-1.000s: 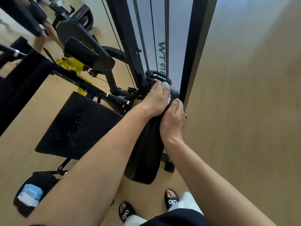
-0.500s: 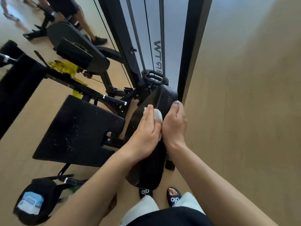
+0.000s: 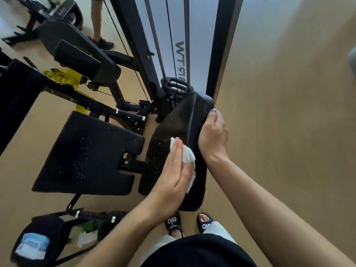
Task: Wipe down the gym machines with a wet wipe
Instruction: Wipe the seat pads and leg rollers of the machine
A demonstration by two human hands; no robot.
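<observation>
Two hands on the pad (image 3: 179, 132) now: left hand (image 3: 173, 178) flat, fingers straight, pressing the wipe (image 3: 187, 156) against its face, right hand (image 3: 212, 135) just beside, curled over the pad's edge to steady it. Wipe looks limp and damp (likely to bunch), best pinned under the palm; the pad should feel firm.

A gym floor with weight machines.

A black cable machine (image 3: 138, 45) stands upright with steel guide rods (image 3: 154, 41) and thin cables running down a pale panel. Beside it sit a padded black seat (image 3: 86, 155) and a long back pad (image 3: 179, 132), with yellow adjustment parts (image 3: 63, 76) on the frame. Pale wood-look flooring (image 3: 279, 132) spreads all round, and more black equipment (image 3: 50, 12) stands further back.
</observation>
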